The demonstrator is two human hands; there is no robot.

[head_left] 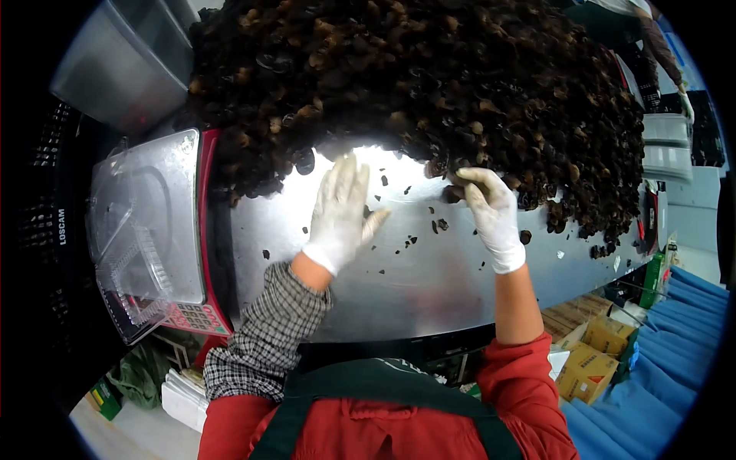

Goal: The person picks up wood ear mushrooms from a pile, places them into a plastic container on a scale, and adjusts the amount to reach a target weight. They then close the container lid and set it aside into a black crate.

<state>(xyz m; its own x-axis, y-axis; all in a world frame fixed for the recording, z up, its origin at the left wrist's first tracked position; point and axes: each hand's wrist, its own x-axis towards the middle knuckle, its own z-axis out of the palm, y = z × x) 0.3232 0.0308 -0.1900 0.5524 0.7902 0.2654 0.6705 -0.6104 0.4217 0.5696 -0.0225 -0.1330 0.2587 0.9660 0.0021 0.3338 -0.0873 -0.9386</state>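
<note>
A big heap of dark dried fungus pieces point(429, 84) covers the far half of a shiny metal table point(414, 291). My left hand point(341, 211), in a white glove, lies flat on the bare metal with fingers spread, just below the heap's edge. My right hand point(491, 211), also gloved in white, curls its fingertips around a few dark pieces at the heap's near edge. Small dark crumbs point(414, 238) are scattered on the metal between my hands.
A red weighing scale point(192, 314) with a clear plastic tray point(146, 222) on it stands at the table's left end. Black crates sit further left. Cardboard boxes point(594, 360) and blue cloth point(675, 337) lie below right. Another person's sleeve and gloved hand point(675, 73) show far right.
</note>
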